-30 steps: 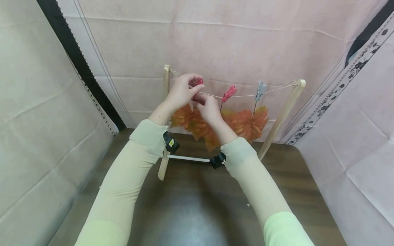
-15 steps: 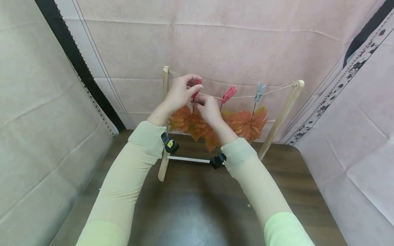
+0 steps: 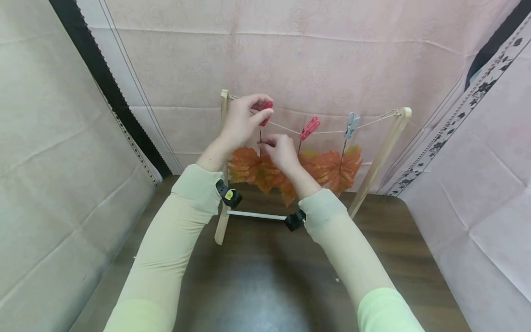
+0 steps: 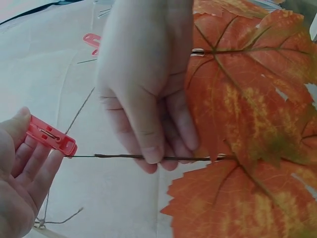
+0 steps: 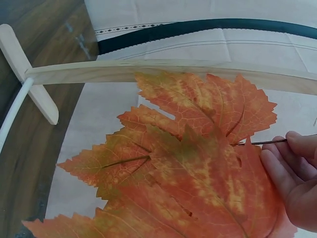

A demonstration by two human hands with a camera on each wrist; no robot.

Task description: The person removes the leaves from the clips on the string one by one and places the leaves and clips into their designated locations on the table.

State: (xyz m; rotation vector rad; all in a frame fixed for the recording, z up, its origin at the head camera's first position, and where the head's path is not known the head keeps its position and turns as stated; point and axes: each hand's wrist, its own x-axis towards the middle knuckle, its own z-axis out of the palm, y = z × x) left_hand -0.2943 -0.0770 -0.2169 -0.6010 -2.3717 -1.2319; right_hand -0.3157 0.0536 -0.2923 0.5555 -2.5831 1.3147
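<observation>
My left hand [image 3: 242, 121] pinches a red clothespin [image 4: 51, 137] near the left end of a thin string [image 3: 286, 128]. The clothespin's tip meets the string and the top of a leaf stem [image 4: 124, 156]. Lower on that stem, the thumb and fingers of my right hand [image 3: 283, 153] pinch it. Below hangs the orange artificial maple leaf [image 4: 237, 203], overlapping another leaf [image 4: 247, 59] beside it. Farther right on the string, a second red clothespin [image 3: 309, 128] and a grey-blue clothespin [image 3: 351, 124] hold leaf stems.
A wooden frame carries the string between its left post [image 3: 224, 108] and right post [image 3: 379, 161]. A white crossbar [image 3: 257, 215] joins the posts low down, over a dark wooden table [image 3: 257, 281]. Pale cloth [image 3: 332, 69] hangs behind and at both sides.
My right hand has slid slightly down, so more stem shows between it and the red clothespin. My left hand has risen a little, still pinching that clothespin.
</observation>
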